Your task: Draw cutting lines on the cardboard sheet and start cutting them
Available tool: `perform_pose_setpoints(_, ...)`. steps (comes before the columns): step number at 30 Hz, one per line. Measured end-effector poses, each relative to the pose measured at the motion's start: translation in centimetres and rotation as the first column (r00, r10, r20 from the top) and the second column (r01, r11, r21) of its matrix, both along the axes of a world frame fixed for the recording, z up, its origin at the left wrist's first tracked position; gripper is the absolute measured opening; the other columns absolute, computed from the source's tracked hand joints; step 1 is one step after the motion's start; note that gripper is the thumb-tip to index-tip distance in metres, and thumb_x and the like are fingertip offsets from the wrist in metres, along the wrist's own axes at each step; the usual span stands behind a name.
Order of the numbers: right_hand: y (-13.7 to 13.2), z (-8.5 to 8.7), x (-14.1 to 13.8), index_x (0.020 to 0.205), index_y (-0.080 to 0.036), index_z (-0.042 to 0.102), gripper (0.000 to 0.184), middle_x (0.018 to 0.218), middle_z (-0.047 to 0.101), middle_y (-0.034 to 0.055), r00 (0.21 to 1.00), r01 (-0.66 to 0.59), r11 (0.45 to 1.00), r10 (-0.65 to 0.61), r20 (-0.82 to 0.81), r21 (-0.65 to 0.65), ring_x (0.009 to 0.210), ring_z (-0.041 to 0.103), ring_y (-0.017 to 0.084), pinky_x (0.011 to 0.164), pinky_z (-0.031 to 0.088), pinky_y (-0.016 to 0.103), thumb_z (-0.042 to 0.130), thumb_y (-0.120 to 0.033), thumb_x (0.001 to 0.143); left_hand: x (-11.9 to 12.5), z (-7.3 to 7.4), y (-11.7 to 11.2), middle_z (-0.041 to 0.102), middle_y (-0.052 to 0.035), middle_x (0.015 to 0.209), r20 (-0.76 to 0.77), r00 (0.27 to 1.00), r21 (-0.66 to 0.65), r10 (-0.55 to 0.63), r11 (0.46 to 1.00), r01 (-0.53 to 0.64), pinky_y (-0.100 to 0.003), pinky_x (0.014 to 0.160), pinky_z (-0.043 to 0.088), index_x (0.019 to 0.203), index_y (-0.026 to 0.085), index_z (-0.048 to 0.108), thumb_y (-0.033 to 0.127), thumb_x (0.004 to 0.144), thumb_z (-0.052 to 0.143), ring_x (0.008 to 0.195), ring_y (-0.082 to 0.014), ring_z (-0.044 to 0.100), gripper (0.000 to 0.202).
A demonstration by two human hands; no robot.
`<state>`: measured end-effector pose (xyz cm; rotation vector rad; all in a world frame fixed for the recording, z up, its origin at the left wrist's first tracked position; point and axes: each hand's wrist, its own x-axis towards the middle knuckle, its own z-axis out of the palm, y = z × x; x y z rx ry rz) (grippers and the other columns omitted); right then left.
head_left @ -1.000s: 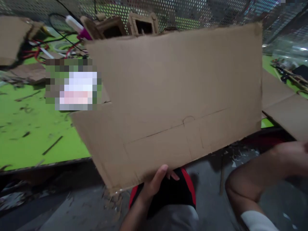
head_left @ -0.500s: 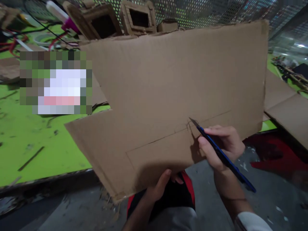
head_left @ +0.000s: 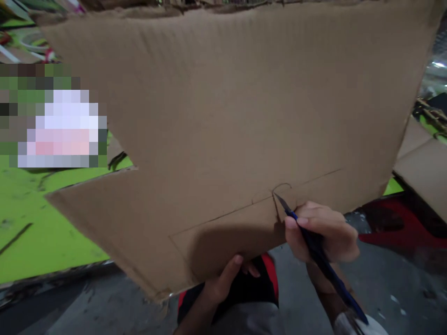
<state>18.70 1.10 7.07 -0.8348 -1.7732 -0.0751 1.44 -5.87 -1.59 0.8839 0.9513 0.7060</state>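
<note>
A large brown cardboard sheet (head_left: pixel 223 116) fills most of the view, tilted up toward me, with thin drawn lines and a small arc near its lower right. My left hand (head_left: pixel 223 284) grips its bottom edge from below, thumb on the front face. My right hand (head_left: pixel 321 232) is closed round a blue-handled craft knife (head_left: pixel 321 260). The blade tip touches the cardboard at the small arc.
A bright green mat (head_left: pixel 45 223) covers the table at left, with dark scraps on it. More cardboard pieces (head_left: pixel 422 163) lie at right beside something red (head_left: pixel 401 223). Grey floor (head_left: pixel 104 307) shows below. A blurred patch covers part of the left.
My right hand came in with the knife and brought its tip onto the drawn arc. The cardboard now sits closer and larger in view.
</note>
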Motion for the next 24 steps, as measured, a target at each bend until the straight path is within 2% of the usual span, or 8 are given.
perform_pose_setpoints(6,0.07,-0.08,0.06,0.088,-0.018,0.055,0.028,0.057,0.054,-0.0059,0.999,0.003,1.0,-0.003,0.045,0.005,0.043,0.045,0.006,0.041,0.038,0.022,0.064,0.001,0.069,0.18,0.1,-0.11,0.072,-0.0035,0.064,0.036,0.999,-0.023,0.021,1.0,-0.02,-0.032,0.07,0.047,0.06,0.024,0.069,0.072,0.081,0.042,0.064,-0.0199,0.062,0.059)
perform_pose_setpoints(11,0.09,0.27,0.21,0.087,-0.017,0.055,0.028,0.056,0.052,-0.0048,0.994,-0.016,1.0,0.015,0.108,0.012,0.043,0.043,0.007,0.04,0.036,0.023,0.062,0.003,0.068,0.17,0.27,0.0,0.072,-0.004,0.064,0.018,1.0,-0.012,0.013,1.0,-0.013,-0.033,0.07,0.048,0.059,0.025,0.069,0.074,0.08,0.04,0.065,-0.0202,0.062,0.061)
perform_pose_setpoints(17,-0.14,0.41,0.37,0.076,-0.018,0.055,0.025,0.055,0.054,-0.003,0.981,0.035,0.999,-0.038,0.189,0.02,0.044,0.048,0.009,0.043,0.043,0.024,0.065,0.002,0.065,0.34,0.26,0.06,0.071,-0.0041,0.062,0.048,0.998,0.001,0.042,0.999,-0.042,-0.031,0.068,0.048,0.058,0.024,0.07,0.076,0.078,0.041,0.062,-0.0194,0.062,0.063)
perform_pose_setpoints(21,0.05,0.59,0.2,0.077,-0.017,0.056,0.027,0.051,0.055,-0.0027,0.969,0.052,0.997,-0.065,0.237,0.062,0.042,0.047,0.008,0.041,0.042,0.023,0.066,0.005,0.064,0.49,0.14,-0.01,0.071,-0.0078,0.062,0.046,0.998,0.02,0.047,0.999,-0.048,-0.033,0.067,0.05,0.058,0.023,0.07,0.087,0.072,0.027,0.063,-0.0218,0.064,0.078)
perform_pose_setpoints(24,0.16,0.58,0.19,0.078,-0.016,0.056,0.028,0.05,0.055,-0.0029,0.971,0.036,0.997,-0.05,0.232,0.064,0.042,0.047,0.008,0.04,0.041,0.023,0.067,0.006,0.063,0.54,0.2,-0.04,0.071,-0.0087,0.063,0.01,0.998,0.027,0.056,0.998,-0.057,-0.035,0.074,0.051,0.058,0.022,0.069,0.087,0.073,0.022,0.067,-0.0232,0.065,0.081)
